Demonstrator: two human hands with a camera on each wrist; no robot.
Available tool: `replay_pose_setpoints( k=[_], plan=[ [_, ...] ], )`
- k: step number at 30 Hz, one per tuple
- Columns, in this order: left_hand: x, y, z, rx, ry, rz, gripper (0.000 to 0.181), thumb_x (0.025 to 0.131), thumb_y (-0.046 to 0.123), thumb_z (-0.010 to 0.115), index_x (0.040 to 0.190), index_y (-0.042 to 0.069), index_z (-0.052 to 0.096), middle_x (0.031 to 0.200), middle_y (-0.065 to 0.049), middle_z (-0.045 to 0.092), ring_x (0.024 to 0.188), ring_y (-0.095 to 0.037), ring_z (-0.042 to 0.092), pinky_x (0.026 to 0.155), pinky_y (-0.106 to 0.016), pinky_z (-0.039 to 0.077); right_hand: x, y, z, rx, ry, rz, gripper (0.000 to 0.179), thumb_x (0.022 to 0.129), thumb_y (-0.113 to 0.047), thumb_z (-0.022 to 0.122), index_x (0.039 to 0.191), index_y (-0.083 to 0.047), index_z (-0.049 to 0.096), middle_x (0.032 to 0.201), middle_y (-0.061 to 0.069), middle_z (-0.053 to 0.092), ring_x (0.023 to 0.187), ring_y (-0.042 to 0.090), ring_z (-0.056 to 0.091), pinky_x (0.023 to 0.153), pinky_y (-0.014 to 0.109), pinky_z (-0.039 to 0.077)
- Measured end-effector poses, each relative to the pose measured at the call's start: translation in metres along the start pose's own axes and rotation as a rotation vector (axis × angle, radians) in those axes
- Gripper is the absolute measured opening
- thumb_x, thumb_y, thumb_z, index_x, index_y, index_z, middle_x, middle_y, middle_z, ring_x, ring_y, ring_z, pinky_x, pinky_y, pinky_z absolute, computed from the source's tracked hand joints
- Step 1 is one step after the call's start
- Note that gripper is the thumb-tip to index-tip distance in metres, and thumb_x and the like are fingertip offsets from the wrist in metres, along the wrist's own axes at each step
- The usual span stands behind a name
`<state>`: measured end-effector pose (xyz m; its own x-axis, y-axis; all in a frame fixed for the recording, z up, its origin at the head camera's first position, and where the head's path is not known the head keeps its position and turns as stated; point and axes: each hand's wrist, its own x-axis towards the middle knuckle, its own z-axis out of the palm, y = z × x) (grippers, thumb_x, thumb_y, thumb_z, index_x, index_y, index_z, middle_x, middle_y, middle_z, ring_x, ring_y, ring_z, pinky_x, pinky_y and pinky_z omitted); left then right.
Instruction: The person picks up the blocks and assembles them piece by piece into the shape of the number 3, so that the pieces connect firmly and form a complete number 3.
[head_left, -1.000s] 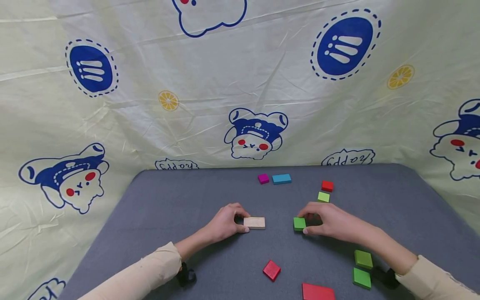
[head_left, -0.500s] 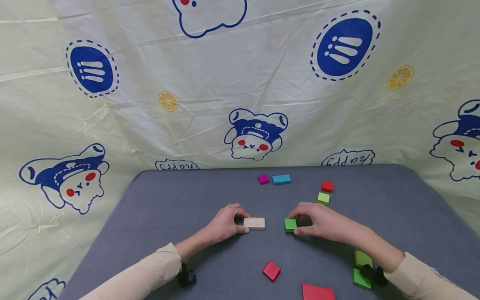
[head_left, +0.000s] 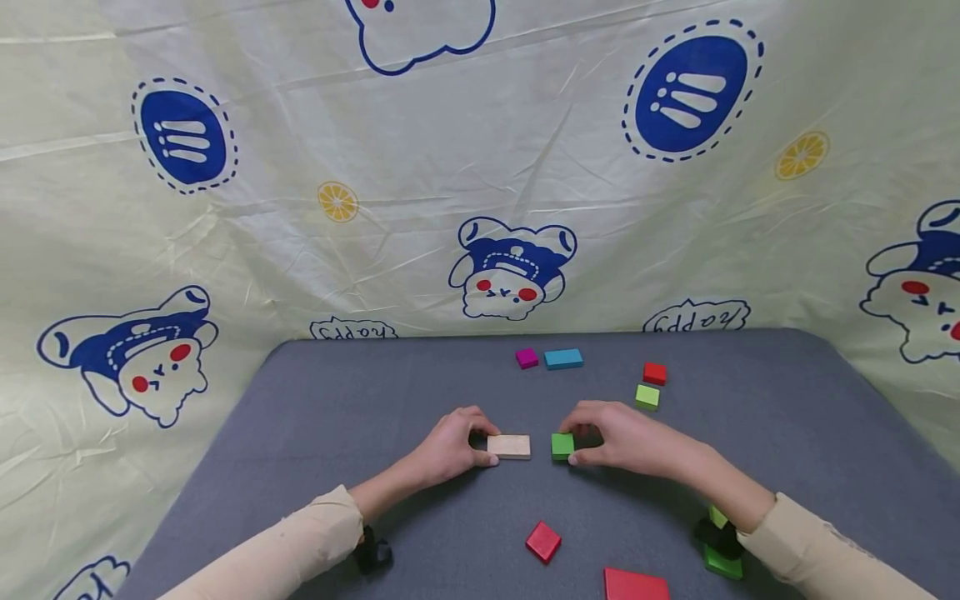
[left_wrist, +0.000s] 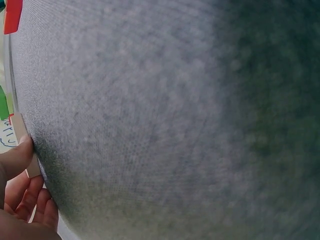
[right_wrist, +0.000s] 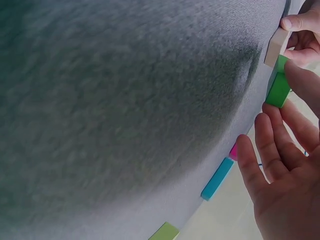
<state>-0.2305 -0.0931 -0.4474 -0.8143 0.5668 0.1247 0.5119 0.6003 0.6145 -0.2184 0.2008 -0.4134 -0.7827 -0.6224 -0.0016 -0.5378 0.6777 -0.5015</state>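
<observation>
Near the middle of the table, my left hand pinches the left end of a pale wooden block between thumb and fingers. To its right, my right hand pinches a small green block by its right side. A narrow gap of table separates the two blocks in the head view. The right wrist view shows the thumb and index finger on the green block, the other fingers spread below. In the left wrist view, the wooden block sits between thumb and fingertips.
Magenta and blue blocks lie at the back. Red and light green blocks are beyond my right hand. Two red blocks, one tilted and one larger, lie in front. My right wrist partly covers green blocks.
My right hand has moved left with the green block, narrowing the gap to the wooden block. The left hand and wooden block have stayed in place.
</observation>
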Motion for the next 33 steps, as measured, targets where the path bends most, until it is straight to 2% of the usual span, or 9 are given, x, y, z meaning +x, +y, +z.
replay_pose_setpoints(
  k=[14,25,33],
  plan=[
    [0.0,-0.001,0.0,-0.005,-0.001,0.005,0.024,0.081,0.013,0.082,0.103,0.008,0.075,0.095,0.003,0.061,0.092,-0.017,0.054,0.082,-0.032,0.044,0.015,-0.008,0.008,0.023,-0.033,0.01,0.029,0.086,-0.03,0.078,0.112,-0.021,0.069,0.099,-0.011,0.058,0.091,0.013,0.054,0.079,0.034,0.047],
    [-0.001,-0.003,0.001,-0.005,0.004,-0.007,0.023,0.08,0.015,0.083,0.101,0.012,0.076,0.094,0.007,0.06,0.092,-0.014,0.052,0.083,-0.031,0.043,0.024,-0.011,0.014,0.033,-0.047,0.015,0.028,0.086,-0.026,0.078,0.112,-0.02,0.069,0.099,-0.01,0.058,0.091,0.014,0.054,0.08,0.036,0.047],
    [-0.001,-0.003,0.001,-0.003,0.012,0.014,0.022,0.08,0.015,0.083,0.101,0.012,0.076,0.094,0.005,0.06,0.091,-0.015,0.053,0.082,-0.031,0.043,0.027,-0.014,0.018,0.007,-0.038,0.029,0.029,0.085,-0.025,0.079,0.111,-0.018,0.069,0.095,-0.008,0.057,0.09,0.015,0.052,0.078,0.035,0.046]
  ],
)
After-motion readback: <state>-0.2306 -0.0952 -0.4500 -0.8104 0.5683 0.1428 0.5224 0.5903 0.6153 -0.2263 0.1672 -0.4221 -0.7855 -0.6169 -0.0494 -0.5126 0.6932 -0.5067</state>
